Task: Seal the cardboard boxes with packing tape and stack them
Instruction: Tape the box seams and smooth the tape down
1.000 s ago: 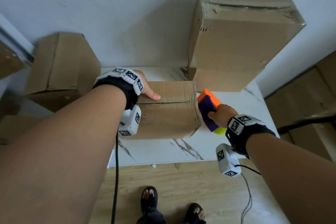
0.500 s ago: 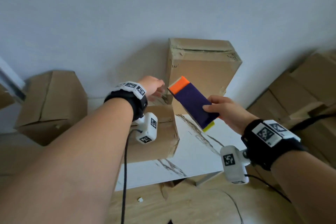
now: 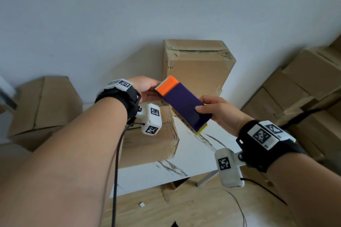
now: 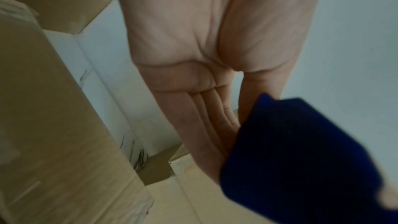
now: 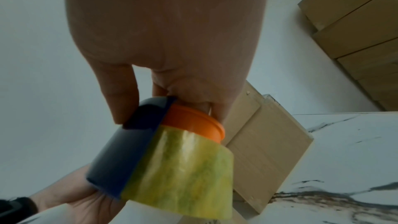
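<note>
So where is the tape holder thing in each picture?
Head view: the tape holder is in the middle, gripped by the right hand, with the left hand at its orange end.
Left wrist view: blurry dark blue shape, bottom right.
Right wrist view: centre, showing yellow tape.
Shared landmark: the white marble table.

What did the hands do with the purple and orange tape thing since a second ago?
The right hand lifted the tape dispenser from beside the small box up into the air. The left hand left the box top and rose to the dispenser's orange end, where it now touches it. The right hand holds the dispenser as before. The small box and the tall box stayed on the table.
</note>
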Action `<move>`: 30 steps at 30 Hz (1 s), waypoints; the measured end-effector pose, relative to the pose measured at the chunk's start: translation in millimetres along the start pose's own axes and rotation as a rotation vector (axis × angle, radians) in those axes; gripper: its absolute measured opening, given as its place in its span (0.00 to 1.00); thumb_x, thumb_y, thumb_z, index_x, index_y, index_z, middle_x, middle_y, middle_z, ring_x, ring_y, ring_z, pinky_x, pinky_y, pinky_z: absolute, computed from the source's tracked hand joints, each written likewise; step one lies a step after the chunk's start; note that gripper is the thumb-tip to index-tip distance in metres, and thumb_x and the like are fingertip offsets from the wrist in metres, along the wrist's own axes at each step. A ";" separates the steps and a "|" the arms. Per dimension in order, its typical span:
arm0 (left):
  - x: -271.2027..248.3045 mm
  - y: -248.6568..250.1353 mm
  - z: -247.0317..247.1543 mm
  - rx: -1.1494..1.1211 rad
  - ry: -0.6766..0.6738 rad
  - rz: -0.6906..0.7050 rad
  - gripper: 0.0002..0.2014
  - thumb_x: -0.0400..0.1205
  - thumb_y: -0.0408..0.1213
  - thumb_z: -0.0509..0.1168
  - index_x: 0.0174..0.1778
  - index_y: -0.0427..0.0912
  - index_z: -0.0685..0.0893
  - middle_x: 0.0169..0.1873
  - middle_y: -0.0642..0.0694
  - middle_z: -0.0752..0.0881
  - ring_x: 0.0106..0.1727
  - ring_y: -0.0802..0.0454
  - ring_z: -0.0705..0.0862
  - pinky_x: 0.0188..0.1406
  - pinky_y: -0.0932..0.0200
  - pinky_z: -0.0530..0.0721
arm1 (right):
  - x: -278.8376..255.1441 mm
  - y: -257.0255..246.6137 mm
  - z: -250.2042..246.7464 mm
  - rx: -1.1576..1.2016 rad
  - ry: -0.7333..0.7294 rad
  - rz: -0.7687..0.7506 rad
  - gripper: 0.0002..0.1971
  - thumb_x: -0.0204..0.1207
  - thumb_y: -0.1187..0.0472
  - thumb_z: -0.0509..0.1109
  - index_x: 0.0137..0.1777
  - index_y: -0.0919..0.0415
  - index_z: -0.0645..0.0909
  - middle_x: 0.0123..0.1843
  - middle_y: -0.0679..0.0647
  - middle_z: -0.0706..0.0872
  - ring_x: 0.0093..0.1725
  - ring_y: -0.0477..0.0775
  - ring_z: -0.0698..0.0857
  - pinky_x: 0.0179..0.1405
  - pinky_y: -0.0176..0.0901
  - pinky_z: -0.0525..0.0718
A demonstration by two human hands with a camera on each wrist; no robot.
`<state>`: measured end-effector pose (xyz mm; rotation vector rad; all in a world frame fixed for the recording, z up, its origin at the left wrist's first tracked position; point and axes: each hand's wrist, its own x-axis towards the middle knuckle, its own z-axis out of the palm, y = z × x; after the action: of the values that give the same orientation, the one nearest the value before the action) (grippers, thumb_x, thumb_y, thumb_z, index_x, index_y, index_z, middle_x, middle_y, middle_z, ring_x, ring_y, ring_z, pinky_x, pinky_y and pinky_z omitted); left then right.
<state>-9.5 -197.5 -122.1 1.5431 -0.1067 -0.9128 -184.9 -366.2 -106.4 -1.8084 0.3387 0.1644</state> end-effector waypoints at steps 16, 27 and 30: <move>10.3 -16.0 1.4 0.188 -0.004 -0.065 0.08 0.82 0.30 0.62 0.39 0.38 0.85 0.25 0.45 0.88 0.26 0.56 0.87 0.31 0.66 0.87 | 0.4 -14.3 12.3 -0.012 0.137 0.072 0.06 0.80 0.62 0.65 0.42 0.61 0.79 0.42 0.57 0.83 0.41 0.55 0.79 0.48 0.49 0.71; 22.7 -14.0 -11.6 0.227 -0.005 -0.231 0.07 0.83 0.28 0.61 0.51 0.32 0.84 0.34 0.43 0.91 0.33 0.55 0.90 0.55 0.66 0.80 | -8.3 -26.9 15.0 -0.019 0.115 0.053 0.09 0.67 0.55 0.67 0.42 0.61 0.79 0.42 0.58 0.85 0.42 0.54 0.82 0.44 0.45 0.75; 27.5 -14.7 -15.8 0.328 -0.008 -0.254 0.12 0.83 0.31 0.62 0.57 0.29 0.85 0.37 0.42 0.91 0.37 0.55 0.90 0.61 0.65 0.75 | -8.2 -26.2 15.9 -0.034 0.114 0.063 0.12 0.62 0.53 0.66 0.41 0.60 0.80 0.42 0.58 0.85 0.42 0.55 0.82 0.46 0.46 0.75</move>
<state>12.1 -196.9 -149.5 1.8878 -0.0688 -1.1439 -183.4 -343.7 -84.1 -1.8457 0.4763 0.1122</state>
